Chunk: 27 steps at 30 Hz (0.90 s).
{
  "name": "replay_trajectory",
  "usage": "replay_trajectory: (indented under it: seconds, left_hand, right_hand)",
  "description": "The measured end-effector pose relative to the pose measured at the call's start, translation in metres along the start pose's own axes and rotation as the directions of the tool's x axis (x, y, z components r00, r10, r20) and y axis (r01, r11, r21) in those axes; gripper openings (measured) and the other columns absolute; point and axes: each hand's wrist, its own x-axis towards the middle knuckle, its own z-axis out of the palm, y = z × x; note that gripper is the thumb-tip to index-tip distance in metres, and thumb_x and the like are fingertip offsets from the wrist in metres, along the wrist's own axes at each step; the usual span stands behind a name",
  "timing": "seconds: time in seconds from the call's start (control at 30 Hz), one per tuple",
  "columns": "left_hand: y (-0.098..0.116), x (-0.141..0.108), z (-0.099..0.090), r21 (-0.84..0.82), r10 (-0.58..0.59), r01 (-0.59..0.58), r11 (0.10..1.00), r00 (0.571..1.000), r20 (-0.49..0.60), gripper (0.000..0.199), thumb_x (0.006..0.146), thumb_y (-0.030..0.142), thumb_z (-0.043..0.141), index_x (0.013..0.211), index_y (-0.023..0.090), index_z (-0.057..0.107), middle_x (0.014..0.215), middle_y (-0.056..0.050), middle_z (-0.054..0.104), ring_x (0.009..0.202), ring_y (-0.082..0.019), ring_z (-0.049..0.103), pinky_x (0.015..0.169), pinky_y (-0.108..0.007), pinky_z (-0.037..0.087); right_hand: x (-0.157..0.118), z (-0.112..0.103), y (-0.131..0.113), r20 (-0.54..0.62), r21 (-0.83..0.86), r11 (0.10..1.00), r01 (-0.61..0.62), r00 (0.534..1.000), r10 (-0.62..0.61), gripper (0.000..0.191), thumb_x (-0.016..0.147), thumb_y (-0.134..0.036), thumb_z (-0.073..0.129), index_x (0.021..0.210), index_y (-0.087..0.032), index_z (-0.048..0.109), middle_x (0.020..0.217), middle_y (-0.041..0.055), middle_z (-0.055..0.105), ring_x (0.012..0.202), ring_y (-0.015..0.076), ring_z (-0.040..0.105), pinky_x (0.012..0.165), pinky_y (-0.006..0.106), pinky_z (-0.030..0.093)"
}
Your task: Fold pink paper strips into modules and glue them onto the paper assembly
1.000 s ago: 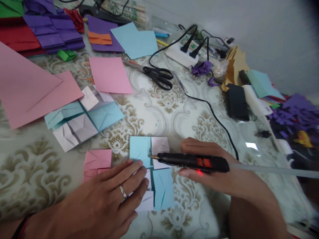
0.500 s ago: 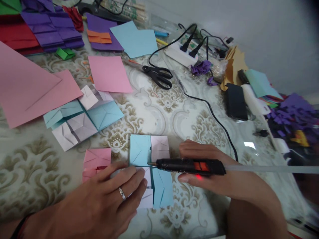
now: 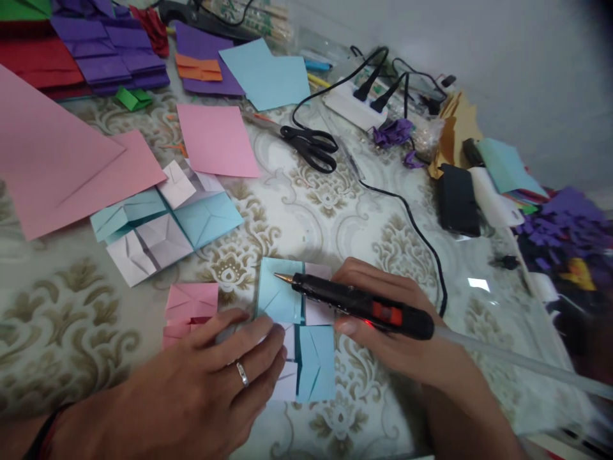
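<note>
A square of folded blue and pale lilac paper pieces [image 3: 317, 364] lies near the front of the table. My left hand [image 3: 215, 377], fingers spread, rests flat on its lower left pieces and beside a folded pink piece [image 3: 193, 301]. In my right hand [image 3: 397, 319] is a black glue gun [image 3: 357, 303] with a glue stick out of its rear. Its metal tip is over the upper left blue piece, and whether it touches the paper is unclear. Farther left lies a second blue and lilac folded square [image 3: 211, 220].
Pink sheets [image 3: 218, 140] lie at the left. Black scissors [image 3: 311, 147], a white power strip [image 3: 357, 110] with cables and a dark phone [image 3: 457, 199] are farther back. Purple folded paper [image 3: 112, 54] sits at the back left, purple scraps [image 3: 567, 223] at the right.
The glue gun's tip has moved up and left, from the seam between the pieces to above the upper left blue piece. The gun now slants more. My left hand stays on the paper.
</note>
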Motion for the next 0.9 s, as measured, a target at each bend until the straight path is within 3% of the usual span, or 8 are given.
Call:
replay_trajectory:
  seconds: [0.27, 0.6, 0.9]
  left_hand:
    - [0.001, 0.000, 0.001, 0.007, 0.001, -0.001, 1.000, 1.000, 0.025, 0.039, 0.102, 0.032, 0.059, 0.134, 0.011, 0.067, 0.142, -0.008, 0.069, 0.138, -0.030, 0.055, 0.126, -0.047, 0.024]
    - [-0.001, -0.001, 0.002, 0.001, 0.006, -0.006, 1.000, 0.999, 0.037, 0.041, 0.103, 0.035, 0.057, 0.136, 0.012, 0.065, 0.144, -0.009, 0.067, 0.139, -0.031, 0.054, 0.124, -0.050, 0.024]
    - [-0.001, -0.001, 0.001, -0.008, -0.001, 0.002, 1.000, 0.999, 0.042, 0.041, 0.103, 0.034, 0.057, 0.136, 0.011, 0.065, 0.144, -0.009, 0.067, 0.140, -0.031, 0.053, 0.123, -0.050, 0.026]
  right_hand:
    - [0.002, 0.011, -0.006, -0.057, -0.108, 0.994, -0.015, 0.998, 0.009, 0.027, 0.096, -0.034, 0.071, 0.078, -0.020, 0.056, 0.071, -0.0027, 0.049, 0.067, 0.0152, 0.051, 0.063, 0.030, 0.041]
    - [0.005, 0.017, -0.009, -0.067, -0.174, 0.978, -0.116, 0.992, 0.106, 0.024, 0.096, -0.034, 0.069, 0.079, -0.021, 0.059, 0.072, -0.0012, 0.053, 0.067, 0.0172, 0.054, 0.064, 0.032, 0.044]
    - [0.006, 0.014, -0.010, -0.033, -0.159, 0.985, -0.061, 0.998, 0.057, 0.029, 0.096, -0.035, 0.070, 0.075, -0.022, 0.055, 0.068, -0.0022, 0.051, 0.065, 0.0168, 0.053, 0.062, 0.031, 0.044]
